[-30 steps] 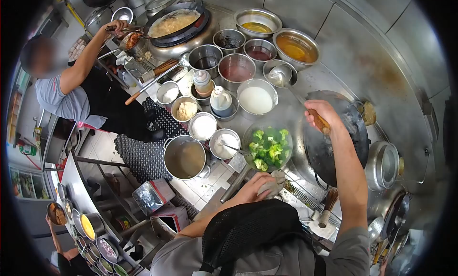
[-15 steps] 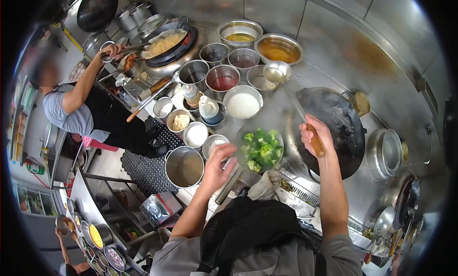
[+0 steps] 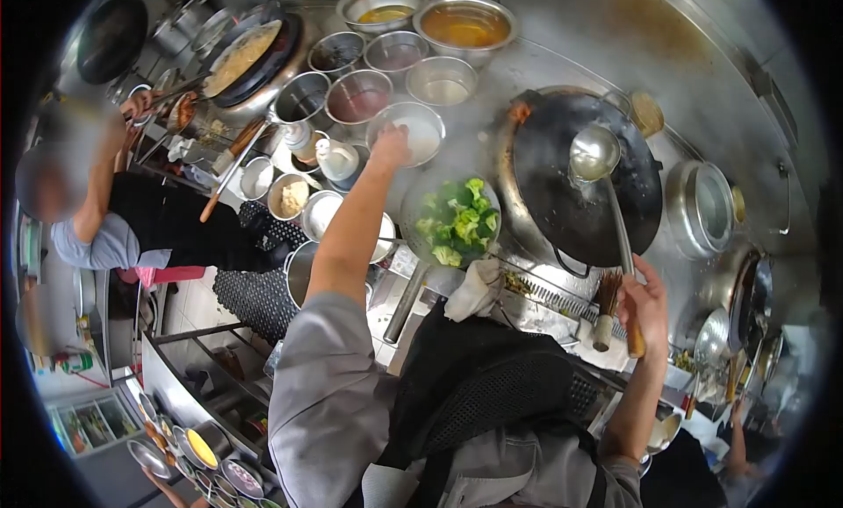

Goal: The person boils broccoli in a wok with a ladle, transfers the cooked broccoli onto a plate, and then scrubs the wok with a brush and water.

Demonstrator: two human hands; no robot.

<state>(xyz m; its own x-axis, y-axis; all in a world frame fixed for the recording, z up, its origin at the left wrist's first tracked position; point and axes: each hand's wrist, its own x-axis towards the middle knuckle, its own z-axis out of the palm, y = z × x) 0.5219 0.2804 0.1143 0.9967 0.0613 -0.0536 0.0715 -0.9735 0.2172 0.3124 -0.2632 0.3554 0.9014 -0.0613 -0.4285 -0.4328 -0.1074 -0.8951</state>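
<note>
In my right hand (image 3: 645, 302) is a ladle (image 3: 595, 152) with a wooden grip, and its metal bowl hangs over the black wok (image 3: 562, 218). The bowl looks wet and shiny, with a bright splash just under it. My left hand (image 3: 391, 144) reaches forward to a metal pot (image 3: 439, 152) of white liquid. Its blurred fingers are bunched at the pot's left inner side, and I cannot tell whether they grip the rim or dip in. Green broccoli (image 3: 461, 214) lies in a round strainer (image 3: 413, 214) to the right of my left forearm, the strainer's metal handle pointing toward me.
Pots of dark and reddish sauce (image 3: 360, 100), bowls of yellow liquid (image 3: 465, 25) and squeeze bottles (image 3: 336, 159) crowd the left. A cloth (image 3: 474, 290) and a brush (image 3: 606, 310) lie near the front edge. Another person (image 3: 97, 209) works at a second wok (image 3: 250, 60).
My left hand has moved forward to the pot of white liquid. My right hand has shifted nearer my body, bringing the ladle's bowl from the pots to over the wok.
</note>
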